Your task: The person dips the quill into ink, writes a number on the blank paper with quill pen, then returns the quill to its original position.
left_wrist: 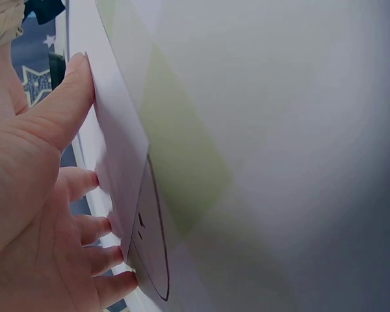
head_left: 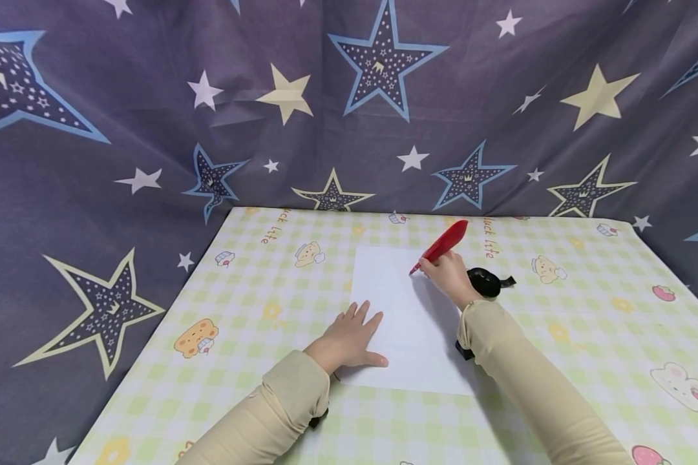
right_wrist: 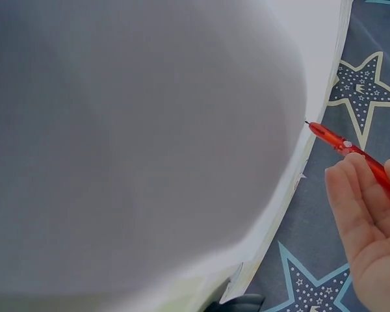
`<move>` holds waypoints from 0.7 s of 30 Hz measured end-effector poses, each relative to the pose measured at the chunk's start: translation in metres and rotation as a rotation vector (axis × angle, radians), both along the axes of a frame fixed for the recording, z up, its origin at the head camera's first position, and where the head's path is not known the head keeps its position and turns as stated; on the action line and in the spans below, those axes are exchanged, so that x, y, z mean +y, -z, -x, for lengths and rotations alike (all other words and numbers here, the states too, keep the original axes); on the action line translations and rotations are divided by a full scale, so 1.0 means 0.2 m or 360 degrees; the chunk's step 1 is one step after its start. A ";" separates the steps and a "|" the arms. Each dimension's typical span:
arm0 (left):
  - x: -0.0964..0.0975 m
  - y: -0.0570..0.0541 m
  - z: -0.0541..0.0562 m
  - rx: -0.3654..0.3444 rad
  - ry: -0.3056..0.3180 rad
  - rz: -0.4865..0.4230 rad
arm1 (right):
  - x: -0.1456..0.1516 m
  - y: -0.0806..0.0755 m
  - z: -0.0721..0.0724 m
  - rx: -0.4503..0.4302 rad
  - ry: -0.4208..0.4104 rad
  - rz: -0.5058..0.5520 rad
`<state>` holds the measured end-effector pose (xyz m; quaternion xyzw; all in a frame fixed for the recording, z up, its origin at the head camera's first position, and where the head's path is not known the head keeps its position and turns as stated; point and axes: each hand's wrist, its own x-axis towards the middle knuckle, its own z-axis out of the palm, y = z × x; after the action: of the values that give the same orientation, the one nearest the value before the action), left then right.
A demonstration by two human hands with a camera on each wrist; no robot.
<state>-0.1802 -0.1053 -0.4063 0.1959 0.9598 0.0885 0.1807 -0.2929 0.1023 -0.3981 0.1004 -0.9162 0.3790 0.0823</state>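
Note:
A white sheet of paper point(head_left: 407, 336) lies on the checked tablecloth. My left hand point(head_left: 349, 337) rests on its left side with fingers spread; in the left wrist view the thumb and fingertips point(left_wrist: 84, 179) press along the sheet's edge. Near the top of the paper, my right hand point(head_left: 446, 276) pinches a red pen point(head_left: 446, 239) that widens like a feather toward its upper end. The pen's tip points down at the paper, right at its surface in the right wrist view, where the red barrel point(right_wrist: 338, 142) shows between thumb and fingers.
The tablecloth point(head_left: 605, 336) has printed cartoon animals, flowers and lettering. Behind the table's far edge hangs a dark curtain point(head_left: 349, 142) with stars. A black wrist camera point(head_left: 485, 283) sits by my right wrist.

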 end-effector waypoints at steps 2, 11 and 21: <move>0.00 0.00 0.00 0.0000 -0.0001 0.0001 | 0.00 0.00 0.00 -0.0013 -0.0003 0.0002; 0.00 -0.01 0.00 -0.0001 0.0000 0.0000 | -0.01 0.00 -0.01 -0.0018 -0.0027 0.0010; 0.00 -0.02 -0.01 -0.0023 -0.0008 -0.0021 | -0.01 0.00 -0.01 -0.0002 -0.0033 0.0003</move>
<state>-0.1780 -0.1056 -0.4020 0.1941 0.9583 0.0967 0.1859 -0.2908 0.1006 -0.3982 0.1095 -0.9149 0.3807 0.0780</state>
